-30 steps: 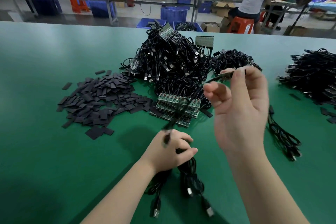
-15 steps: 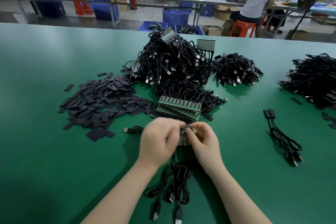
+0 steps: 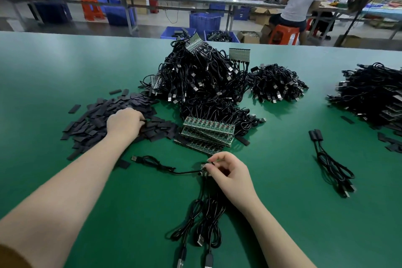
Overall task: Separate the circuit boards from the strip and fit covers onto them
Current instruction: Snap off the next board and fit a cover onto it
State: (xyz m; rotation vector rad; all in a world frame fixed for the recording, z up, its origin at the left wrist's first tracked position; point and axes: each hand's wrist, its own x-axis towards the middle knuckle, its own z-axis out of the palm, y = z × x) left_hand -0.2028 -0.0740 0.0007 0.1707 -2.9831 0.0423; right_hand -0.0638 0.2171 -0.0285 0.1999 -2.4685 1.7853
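Both fingertip sets hidden: left hand [image 3: 125, 123] among covers [image 3: 91, 124], right hand [image 3: 228, 172] over board [image 3: 203, 169].

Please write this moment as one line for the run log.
left hand: reaching into cover pile | right hand: pinching board strip with cables | stacked strips: untouched | step: fetching cover

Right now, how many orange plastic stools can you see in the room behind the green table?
3: one stool at far left by the blue bins, one under the seated person, one partly showing just right of it. Others may be hidden.
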